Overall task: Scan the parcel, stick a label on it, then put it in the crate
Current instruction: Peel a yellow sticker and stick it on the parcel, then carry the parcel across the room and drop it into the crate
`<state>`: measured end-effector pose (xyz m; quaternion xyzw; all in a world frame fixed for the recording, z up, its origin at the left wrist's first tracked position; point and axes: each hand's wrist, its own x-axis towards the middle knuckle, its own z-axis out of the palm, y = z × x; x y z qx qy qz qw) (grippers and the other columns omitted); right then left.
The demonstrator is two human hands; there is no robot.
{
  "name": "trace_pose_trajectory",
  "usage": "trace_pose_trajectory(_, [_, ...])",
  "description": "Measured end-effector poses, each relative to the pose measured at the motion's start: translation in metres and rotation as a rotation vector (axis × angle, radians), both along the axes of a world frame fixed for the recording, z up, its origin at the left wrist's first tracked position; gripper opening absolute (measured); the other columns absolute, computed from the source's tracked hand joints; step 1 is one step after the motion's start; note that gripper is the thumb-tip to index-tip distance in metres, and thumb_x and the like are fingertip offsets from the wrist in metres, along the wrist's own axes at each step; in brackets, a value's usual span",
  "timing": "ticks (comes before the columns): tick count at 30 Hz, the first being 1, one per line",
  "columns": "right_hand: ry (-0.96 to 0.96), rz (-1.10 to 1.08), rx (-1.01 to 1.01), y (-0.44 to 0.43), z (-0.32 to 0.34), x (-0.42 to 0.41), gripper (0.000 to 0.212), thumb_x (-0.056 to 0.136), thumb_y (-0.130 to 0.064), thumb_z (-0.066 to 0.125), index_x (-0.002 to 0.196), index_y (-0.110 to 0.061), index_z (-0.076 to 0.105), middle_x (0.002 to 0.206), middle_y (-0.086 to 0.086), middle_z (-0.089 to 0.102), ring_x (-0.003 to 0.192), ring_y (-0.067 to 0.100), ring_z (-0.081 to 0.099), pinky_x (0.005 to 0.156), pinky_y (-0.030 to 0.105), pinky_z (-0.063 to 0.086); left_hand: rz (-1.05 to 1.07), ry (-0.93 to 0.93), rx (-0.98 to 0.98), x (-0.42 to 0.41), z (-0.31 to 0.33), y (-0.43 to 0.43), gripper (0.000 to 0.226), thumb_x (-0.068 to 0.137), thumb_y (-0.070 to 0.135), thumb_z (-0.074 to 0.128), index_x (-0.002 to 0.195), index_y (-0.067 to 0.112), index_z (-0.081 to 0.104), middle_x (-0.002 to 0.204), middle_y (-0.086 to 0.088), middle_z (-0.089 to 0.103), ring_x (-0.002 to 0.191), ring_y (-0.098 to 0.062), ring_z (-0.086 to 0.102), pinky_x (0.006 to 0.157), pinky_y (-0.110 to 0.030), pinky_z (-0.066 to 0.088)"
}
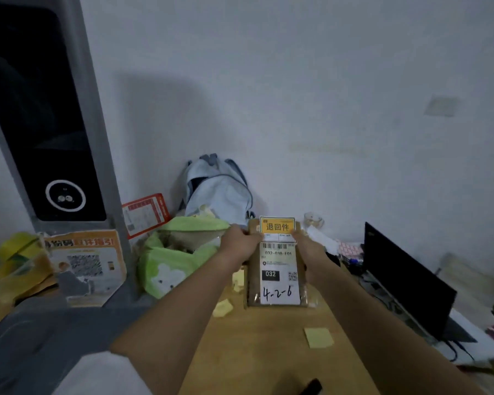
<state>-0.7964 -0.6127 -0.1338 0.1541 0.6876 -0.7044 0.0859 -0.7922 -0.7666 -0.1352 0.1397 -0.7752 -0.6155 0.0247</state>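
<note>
Wooden table [268,352]: parcel [277,280] between both hands [241,242].

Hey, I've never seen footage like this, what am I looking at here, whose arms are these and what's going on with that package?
There is no machine here. This single picture comes from a camera worn on a person's head, looking forward and down, so the two bare arms are the wearer's own.

The left hand and right hand are at the far end of a brown parcel lying on a wooden table. Between them is a yellow label at the parcel's top edge; they seem to be pressing it on. Below it sits a white shipping label with a barcode and handwritten "4-2-6".

Around it: yellow paper scraps, green bags to the left, a pale backpack against the wall, a tall grey machine with a dark screen, and a black laptop on the right. I cannot see a crate.
</note>
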Motion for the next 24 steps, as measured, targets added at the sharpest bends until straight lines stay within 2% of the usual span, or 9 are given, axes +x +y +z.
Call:
trace_pose_trajectory(3, [0.105,-0.056,0.038,0.021,0.048,-0.002,0.037,0.095,-0.038,0.052,0.108,-0.005,0.062,0.091,0.011,0.071,0.076,0.026,0.066,0.065,0.035,0.052,-0.077,0.107,-0.013,-0.01,0.046,0.017,0.036,0.081,0.032,0.071,0.101,0.003,0.062,0.106,-0.013,0.068,0.095,-0.029,0.066,0.082,-0.046,0.058])
trace_pose_trajectory(5, [0.159,-0.112,0.065,0.034,0.073,0.001,0.039,0.094,-0.038,0.051,0.11,-0.006,0.064,0.097,0.013,0.072,0.079,0.029,0.067,0.071,0.037,0.053,-0.129,0.157,-0.004,-0.014,0.071,0.028,0.039,0.08,0.035,0.072,0.103,0.007,0.057,0.109,-0.011,0.065,0.1,-0.029,0.064,0.086,-0.049,0.057])
trace_pose_trajectory(7, [0.196,-0.17,0.074,0.046,0.092,0.009,0.036,0.094,-0.036,0.05,0.107,-0.006,0.065,0.097,0.014,0.073,0.079,0.03,0.067,0.077,0.039,0.053,-0.185,0.197,0.01,-0.015,0.09,0.04,0.031,0.08,0.034,0.073,0.092,0.014,0.053,0.109,-0.012,0.064,0.102,-0.03,0.064,0.086,-0.05,0.057])
trace_pose_trajectory(10, [0.23,-0.254,0.072,0.062,0.106,0.027,0.028,0.094,-0.032,0.051,0.097,-0.007,0.064,0.09,0.013,0.072,0.072,0.027,0.066,0.072,0.035,0.053,-0.272,0.223,0.032,-0.011,0.106,0.057,0.029,0.079,0.033,0.074,0.083,0.019,0.048,0.112,-0.013,0.064,0.104,-0.032,0.063,0.085,-0.052,0.057])
trace_pose_trajectory(13, [0.219,-0.332,0.087,0.075,0.107,0.048,0.03,0.093,-0.032,0.054,0.102,-0.005,0.066,0.098,0.015,0.074,0.079,0.029,0.068,0.08,0.038,0.055,-0.35,0.209,0.062,-0.002,0.108,0.073,0.027,0.082,0.029,0.072,0.083,0.019,0.047,0.112,-0.014,0.063,0.103,-0.032,0.063,0.079,-0.05,0.059])
trace_pose_trajectory(17, [0.192,-0.436,0.093,0.091,0.102,0.085,0.031,0.092,-0.031,0.056,0.105,-0.003,0.065,0.091,0.013,0.073,0.072,0.024,0.066,0.063,0.031,0.052,-0.458,0.2,0.074,0.015,0.1,0.093,0.026,0.083,0.03,0.072,0.083,0.019,0.048,0.111,-0.013,0.063,0.101,-0.03,0.064,0.071,-0.041,0.058])
trace_pose_trajectory(22, [0.161,-0.619,0.077,0.115,0.089,0.143,0.028,0.093,-0.032,0.055,0.1,-0.006,0.064,0.079,0.008,0.07,0.067,0.022,0.065,0.055,0.03,0.048,-0.629,0.19,0.073,0.047,0.09,0.132,0.029,0.08,0.032,0.073,0.089,0.017,0.05,0.109,-0.013,0.065,0.1,-0.03,0.065,0.076,-0.046,0.059])
trace_pose_trajectory(24, [0.15,-0.692,0.068,0.128,0.082,0.169,0.028,0.094,-0.033,0.053,0.099,-0.008,0.064,0.083,0.009,0.072,0.068,0.022,0.066,0.056,0.03,0.049,-0.701,0.203,0.057,0.066,0.085,0.152,0.031,0.082,0.032,0.072,0.097,0.013,0.052,0.104,-0.008,0.064,0.094,-0.025,0.064,0.066,-0.038,0.057])
